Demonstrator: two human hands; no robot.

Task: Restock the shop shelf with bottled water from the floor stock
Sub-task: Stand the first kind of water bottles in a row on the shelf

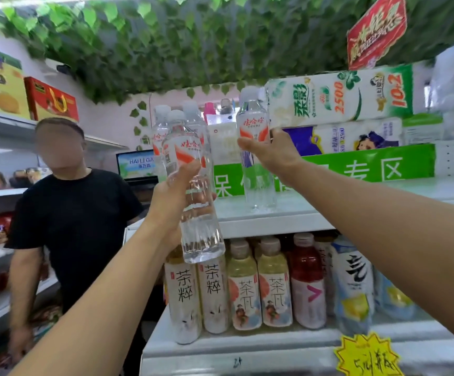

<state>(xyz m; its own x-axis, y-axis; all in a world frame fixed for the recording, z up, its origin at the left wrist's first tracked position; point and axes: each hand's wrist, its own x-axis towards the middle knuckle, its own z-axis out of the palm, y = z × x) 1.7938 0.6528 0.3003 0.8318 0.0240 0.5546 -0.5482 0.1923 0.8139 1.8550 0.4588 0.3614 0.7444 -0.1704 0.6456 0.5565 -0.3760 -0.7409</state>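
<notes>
Two hands: both raised at the upper shelf [288, 222], both full.
Left hand [175, 196]: fingers wrapped round the middle of a water bottle [201, 234], held before the shelf's left front corner, cap up, slightly tilted.
Right hand [273, 154]: curled round the label of a second bottle [253, 123], upright, its base at the shelf surface near the front edge.
Stocked water: two more bottles [161, 122] stand at the shelf's left end, behind the held one.
Shelf back: tissue packs [339, 96] stacked above a green sign [377, 164].
Lower shelf [247, 346]: tea bottles [243, 294] line the front edge, a red drink [308, 283] to their right.
Aisle: a person [76, 226] in a black shirt stands left of the shelves.
</notes>
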